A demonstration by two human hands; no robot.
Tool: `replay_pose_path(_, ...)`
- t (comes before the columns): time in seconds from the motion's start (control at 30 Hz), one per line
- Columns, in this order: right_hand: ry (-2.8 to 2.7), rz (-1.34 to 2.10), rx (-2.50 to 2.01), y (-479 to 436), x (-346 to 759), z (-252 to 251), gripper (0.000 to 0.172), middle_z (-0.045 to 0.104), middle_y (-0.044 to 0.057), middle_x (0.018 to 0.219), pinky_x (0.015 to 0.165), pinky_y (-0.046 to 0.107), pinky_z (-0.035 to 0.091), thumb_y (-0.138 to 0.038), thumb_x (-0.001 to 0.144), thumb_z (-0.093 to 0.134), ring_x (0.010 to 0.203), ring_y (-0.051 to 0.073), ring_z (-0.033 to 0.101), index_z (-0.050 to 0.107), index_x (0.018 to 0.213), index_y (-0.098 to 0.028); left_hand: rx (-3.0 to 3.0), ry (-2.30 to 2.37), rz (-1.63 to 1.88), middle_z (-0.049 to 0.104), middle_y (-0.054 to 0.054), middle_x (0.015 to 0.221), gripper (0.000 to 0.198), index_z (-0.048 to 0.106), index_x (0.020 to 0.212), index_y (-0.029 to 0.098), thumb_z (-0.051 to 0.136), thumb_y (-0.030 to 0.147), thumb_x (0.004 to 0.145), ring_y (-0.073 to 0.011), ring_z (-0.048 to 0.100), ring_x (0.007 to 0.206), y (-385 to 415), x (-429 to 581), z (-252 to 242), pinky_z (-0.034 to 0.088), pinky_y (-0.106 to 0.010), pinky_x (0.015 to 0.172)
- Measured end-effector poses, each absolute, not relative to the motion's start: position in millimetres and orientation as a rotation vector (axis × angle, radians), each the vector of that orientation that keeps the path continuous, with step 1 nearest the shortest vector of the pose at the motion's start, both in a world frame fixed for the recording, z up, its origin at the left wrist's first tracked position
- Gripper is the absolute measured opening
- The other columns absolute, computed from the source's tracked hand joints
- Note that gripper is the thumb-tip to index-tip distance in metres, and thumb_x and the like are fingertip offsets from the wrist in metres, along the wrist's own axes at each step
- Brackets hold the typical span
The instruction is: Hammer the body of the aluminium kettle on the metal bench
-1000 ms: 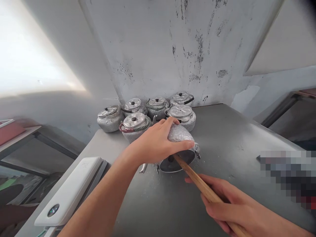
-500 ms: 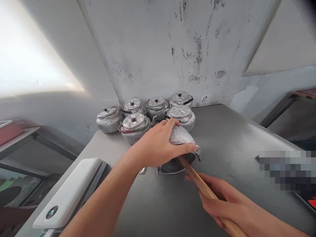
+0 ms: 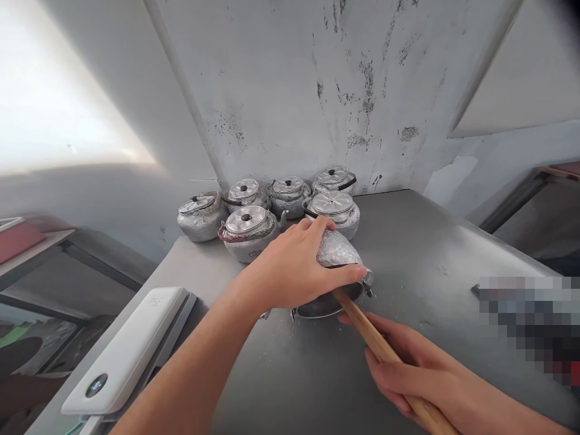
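Note:
A small hammered aluminium kettle [image 3: 338, 254] lies on its side on the grey metal table [image 3: 421, 254], its open mouth facing me. My left hand [image 3: 294, 266] is wrapped over the top of its body, thumb along the rim. My right hand [image 3: 408, 374] grips a long wooden stick [image 3: 367, 329] whose far end reaches into the kettle's mouth. The stick's tip is hidden inside the kettle.
Several lidded aluminium kettles [image 3: 247, 226] stand in a cluster at the table's back edge by the stained wall [image 3: 317, 90]. A white power bank [image 3: 129, 353] lies at the left front edge. A blurred-out patch [image 3: 530, 326] sits on the right.
The kettle has shifted slightly right under my left hand, and the stick has pushed a little deeper into its mouth. My right hand has crept forward.

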State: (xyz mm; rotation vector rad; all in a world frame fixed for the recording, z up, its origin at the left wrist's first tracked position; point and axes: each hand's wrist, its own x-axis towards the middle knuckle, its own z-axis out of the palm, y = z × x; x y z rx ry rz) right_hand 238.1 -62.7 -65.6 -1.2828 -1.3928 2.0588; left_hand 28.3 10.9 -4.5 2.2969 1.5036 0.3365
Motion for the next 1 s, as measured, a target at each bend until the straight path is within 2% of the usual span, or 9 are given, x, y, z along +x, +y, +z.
replay_pose_path(0.1, -1.499, 2.004, -1.289, -61.8, 235.3, -64.7, 0.015, 0.045, -0.007, 0.068, 0.061, 0.028, 0.032, -0.031, 0.080, 0.062, 0.064, 0.015, 0.036, 0.061, 0.092, -0.022, 2.297, 1.501, 0.337, 0.057, -0.010, 0.142, 0.077, 0.051, 0.144, 0.026, 0.055, 0.079, 0.089, -0.0367, 0.053, 0.128, 10.8, 28.4, -4.1, 0.043, -0.045, 0.103)
replay_pose_path(0.27, -1.498, 1.955, -1.337, -62.5, 231.8, -68.6, 0.036, 0.045, -0.007, 0.068, 0.060, 0.028, 0.033, -0.034, 0.079, 0.061, 0.064, 0.016, 0.038, 0.065, 0.111, -0.019, 2.297, 1.505, 0.333, 0.056, -0.010, 0.142, 0.076, 0.051, 0.144, 0.027, 0.056, 0.079, 0.089, -0.0370, 0.054, 0.128, 11.2, 28.3, -4.2, 0.043, -0.045, 0.103)
replay_pose_path(0.4, -1.460, 1.930, -1.433, -65.0, 232.7, -71.9, 0.051, 0.048, -0.006, 0.072, 0.062, 0.028, 0.036, -0.034, 0.079, 0.063, 0.065, 0.016, 0.041, 0.061, 0.127, -0.018, 2.288, 1.514, 0.333, 0.057, -0.010, 0.140, 0.077, 0.051, 0.144, 0.027, 0.055, 0.080, 0.088, -0.0367, 0.054, 0.127, 11.0, 28.4, -5.7, 0.044, -0.045, 0.101)
replay_pose_path(0.57, -1.448, 1.929, -1.479, -64.0, 233.3, -73.8, 0.063, 0.047, -0.006, 0.073, 0.063, 0.028, 0.039, -0.040, 0.077, 0.064, 0.066, 0.017, 0.042, 0.059, 0.136, -0.018, 2.278, 1.513, 0.315, 0.056, -0.011, 0.142, 0.078, 0.050, 0.144, 0.027, 0.053, 0.082, 0.088, -0.0378, 0.055, 0.127, 12.6, 25.4, -2.4, 0.046, -0.043, 0.097)
replay_pose_path(0.67, -1.604, 1.802, -1.479, -62.4, 234.3, -72.8, 0.054, 0.052, -0.004, 0.074, 0.062, 0.028, 0.042, -0.035, 0.075, 0.066, 0.066, 0.018, 0.047, 0.068, 0.127, -0.022, 2.135, 1.554, 0.220, 0.062, -0.013, 0.133, 0.099, 0.035, 0.154, 0.027, 0.064, 0.083, 0.078, -0.0362, 0.066, 0.108, 17.5, 14.8, 5.1, 0.051, -0.039, 0.082)
replay_pose_path(0.73, -1.792, 1.629, -1.438, -62.7, 235.7, -71.2, 0.038, 0.056, -0.003, 0.071, 0.059, 0.027, 0.043, -0.030, 0.073, 0.067, 0.065, 0.019, 0.049, 0.075, 0.111, -0.025, 2.050, 1.580, 0.133, 0.066, -0.010, 0.126, 0.114, 0.018, 0.160, 0.031, 0.079, 0.072, 0.071, -0.0326, 0.070, 0.096, 22.3, 3.0, 10.6, 0.052, -0.035, 0.073)
replay_pose_path(0.8, -1.935, 1.494, -1.418, -64.5, 237.4, -70.4, 0.028, 0.060, -0.003, 0.069, 0.055, 0.026, 0.043, -0.025, 0.073, 0.067, 0.062, 0.018, 0.051, 0.076, 0.100, -0.026, 1.980, 1.608, 0.014, 0.067, -0.007, 0.124, 0.116, 0.014, 0.160, 0.035, 0.081, 0.066, 0.071, -0.0304, 0.072, 0.089, 27.3, -10.9, 14.9, 0.051, -0.033, 0.066)
replay_pose_path(0.87, -2.019, 1.404, -1.421, -67.4, 239.4, -71.2, 0.026, 0.061, -0.003, 0.068, 0.052, 0.025, 0.041, -0.022, 0.075, 0.066, 0.059, 0.017, 0.051, 0.076, 0.098, -0.027, 1.992, 1.617, -0.046, 0.066, -0.008, 0.130, 0.113, 0.021, 0.159, 0.034, 0.081, 0.065, 0.069, -0.0309, 0.071, 0.094, 31.1, -24.2, 17.4, 0.051, -0.032, 0.067)
replay_pose_path(1.0, -2.070, 1.306, -1.390, -72.3, 242.8, -75.7, 0.028, 0.058, -0.005, 0.062, 0.047, 0.025, 0.035, -0.018, 0.076, 0.066, 0.052, 0.015, 0.048, 0.077, 0.099, -0.028, 2.109, 1.625, -0.015, 0.061, -0.007, 0.142, 0.097, 0.039, 0.156, 0.031, 0.079, 0.054, 0.071, -0.0340, 0.065, 0.116, 33.4, -42.9, 20.5, 0.052, -0.032, 0.081)
